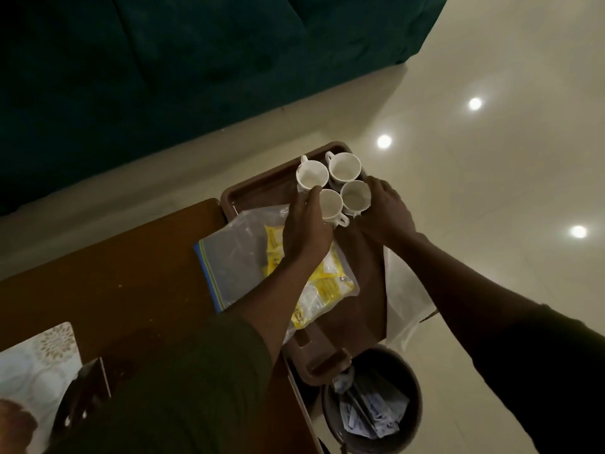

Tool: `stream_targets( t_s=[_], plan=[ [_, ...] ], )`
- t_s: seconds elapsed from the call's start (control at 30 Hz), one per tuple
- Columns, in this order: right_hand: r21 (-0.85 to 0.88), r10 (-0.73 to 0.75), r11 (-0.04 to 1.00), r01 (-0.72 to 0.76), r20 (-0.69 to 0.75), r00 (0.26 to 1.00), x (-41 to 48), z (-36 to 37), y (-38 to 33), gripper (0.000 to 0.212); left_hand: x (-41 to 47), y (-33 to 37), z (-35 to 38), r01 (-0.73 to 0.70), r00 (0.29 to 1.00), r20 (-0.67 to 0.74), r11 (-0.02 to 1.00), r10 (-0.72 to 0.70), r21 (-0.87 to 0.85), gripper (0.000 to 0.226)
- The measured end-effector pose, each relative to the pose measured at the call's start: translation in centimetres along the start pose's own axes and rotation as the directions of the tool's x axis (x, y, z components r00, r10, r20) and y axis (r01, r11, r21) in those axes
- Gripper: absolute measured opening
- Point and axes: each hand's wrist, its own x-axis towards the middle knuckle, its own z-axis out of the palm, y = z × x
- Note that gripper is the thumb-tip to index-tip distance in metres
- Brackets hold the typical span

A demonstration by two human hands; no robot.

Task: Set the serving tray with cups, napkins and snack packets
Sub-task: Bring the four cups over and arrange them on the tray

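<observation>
Near on the tray (252,191), the bag (235,253) of packets (327,283) looks soft and light. Farther, four cups (344,166) huddle; left hand (306,229) and right hand (386,211) cup their sides, fingers spread. They look hard, breakable; hold handles.

**Four cups grouped at the tray's far end**

The brown serving tray (262,191) overhangs the table edge. Four white handled cups (344,167) stand upright and apparently empty, clustered touching at its far end. Nearer, a clear zip bag (235,253) of yellow snack packets (327,286) lies flat, partly on the tray.
</observation>
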Motion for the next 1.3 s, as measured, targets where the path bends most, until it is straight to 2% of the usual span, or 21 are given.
stream_targets(
  t_s=[0.13,0.27,0.37,0.47,0.53,0.6,0.7,0.87,0.97,1.13,1.3],
  plan=[
    [-0.048,0.002,0.999,-0.001,0.005,1.000,1.1,1.2,0.2,0.086,0.7,-0.3,1.4,-0.018,0.999,-0.032,0.982,0.024,0.187,0.055],
    [0.008,0.005,1.000,-0.004,-0.050,0.999,1.1,1.6,0.3,0.074,1.0,-0.5,1.9,-0.007,0.996,-0.083,0.968,0.029,0.251,0.057],
    [0.015,0.010,1.000,-0.009,-0.093,0.996,0.3,1.1,0.6,0.061,0.6,-0.5,1.9,-0.033,0.990,-0.126,0.975,0.061,0.218,0.062],
    [0.010,0.006,1.000,-0.005,-0.135,0.991,-1.0,0.2,0.6,0.065,-0.1,0.1,1.4,-0.075,0.984,-0.146,0.986,0.097,0.151,0.073],
    [-0.003,-0.007,1.000,0.006,-0.163,0.987,-1.8,-0.5,0.1,0.067,-0.6,0.5,0.6,-0.107,0.979,-0.172,0.993,0.113,0.044,0.077],
    [-0.008,-0.013,1.000,0.011,-0.196,0.981,-2.3,-1.3,-0.6,0.067,-0.9,0.8,-0.4,-0.128,0.972,-0.207,0.990,0.114,-0.052,0.079],
    [-0.034,-0.012,0.999,0.004,-0.236,0.972,-2.8,-1.8,-2.8,0.061,-1.4,0.3,-2.6,-0.119,0.966,-0.241,0.987,0.090,-0.109,0.078],
    [-0.048,-0.074,0.997,0.065,-0.233,0.970,-4.0,-0.4,-9.1,0.067,-3.8,-3.8,-7.9,-0.103,0.959,-0.274,0.988,0.069,-0.112,0.071],
    [-0.045,-0.142,0.990,0.136,-0.193,0.971,-5.1,2.5,-14.5,0.067,-5.9,-7.7,-12.8,-0.015,0.950,-0.309,0.985,-0.039,-0.170,0.069],
    [-0.004,-0.292,0.956,0.292,-0.064,0.954,-8.4,10.3,-25.7,0.061,-11.2,-16.8,-22.5,0.061,0.887,-0.437,0.975,-0.150,-0.212,0.069],
    [0.061,-0.407,0.913,0.403,0.091,0.909,-13.4,18.9,-37.0,0.068,-18.2,-27.4,-31.2,0.181,0.814,-0.518,0.962,-0.263,-0.205,0.070]
  ],
)
